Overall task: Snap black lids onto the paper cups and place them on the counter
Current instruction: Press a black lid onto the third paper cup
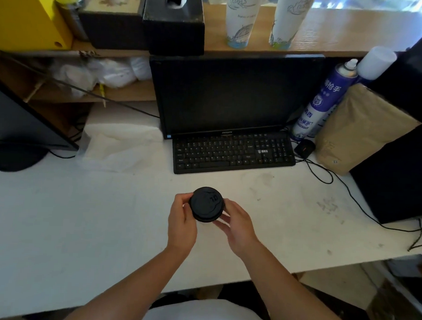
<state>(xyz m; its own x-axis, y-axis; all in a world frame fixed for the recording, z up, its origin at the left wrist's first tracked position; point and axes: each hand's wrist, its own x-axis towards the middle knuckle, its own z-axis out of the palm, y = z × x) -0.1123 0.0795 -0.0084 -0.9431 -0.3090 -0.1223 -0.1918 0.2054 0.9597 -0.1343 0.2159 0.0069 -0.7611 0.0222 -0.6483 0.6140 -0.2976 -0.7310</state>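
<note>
A round black lid (206, 203) sits on top of a cup that I hold above the white desk; the cup body is hidden under the lid and my fingers. My left hand (182, 221) grips the lid's left edge, thumb and fingers curled round the rim. My right hand (236, 224) holds the right side, fingers curled under the lid against the cup. On the raised wooden counter (331, 37) at the back stand two tall white paper cups (241, 18) (289, 20) with blue drawings; their tops are cut off by the frame.
A black monitor (234, 95) and keyboard (232, 153) stand straight ahead on the white desk (82, 214). A blue spray can (321, 101), a brown paper bag (359, 127) and a black box (404, 144) are at the right. Tissue boxes (172, 25) sit on the counter's left.
</note>
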